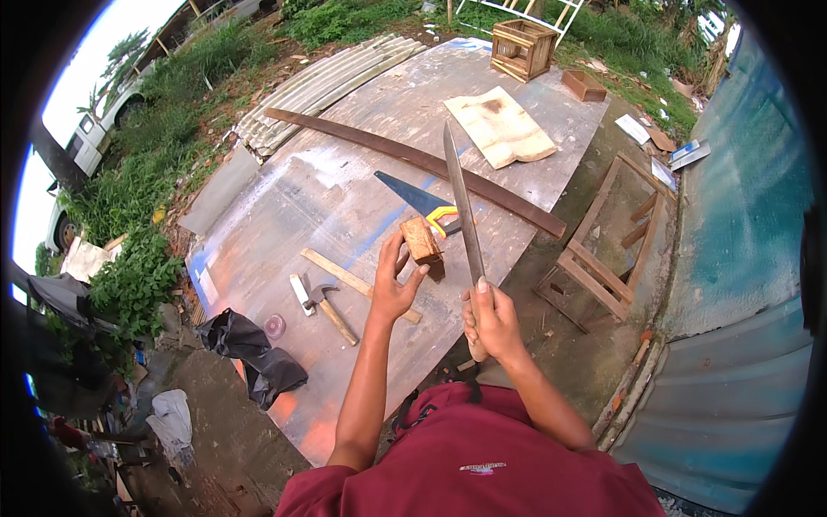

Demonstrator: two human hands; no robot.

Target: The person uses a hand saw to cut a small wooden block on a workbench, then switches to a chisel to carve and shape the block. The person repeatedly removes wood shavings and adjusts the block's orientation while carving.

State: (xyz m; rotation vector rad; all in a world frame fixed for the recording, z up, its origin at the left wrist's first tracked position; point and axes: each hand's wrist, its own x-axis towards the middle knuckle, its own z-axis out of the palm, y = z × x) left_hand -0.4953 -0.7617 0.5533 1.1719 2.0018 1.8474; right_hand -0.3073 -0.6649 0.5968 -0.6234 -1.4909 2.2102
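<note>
My right hand is wrapped round the handle of a machete, whose long dark blade points up and away over the table. Just left of it, my left hand grips a short wooden block between thumb and fingers, with the block's pale sawn end facing up. The blade and the block are apart. Behind the block lies a handsaw with a yellow and black handle, partly hidden by the block and the machete. A claw hammer and a thin wooden strip rest left of my left hand.
A long dark plank crosses the worn tabletop. Beyond it lie a stained cloth-like sheet and a wooden crate. A black bag hangs over the left edge. Right of the table stands a wooden frame.
</note>
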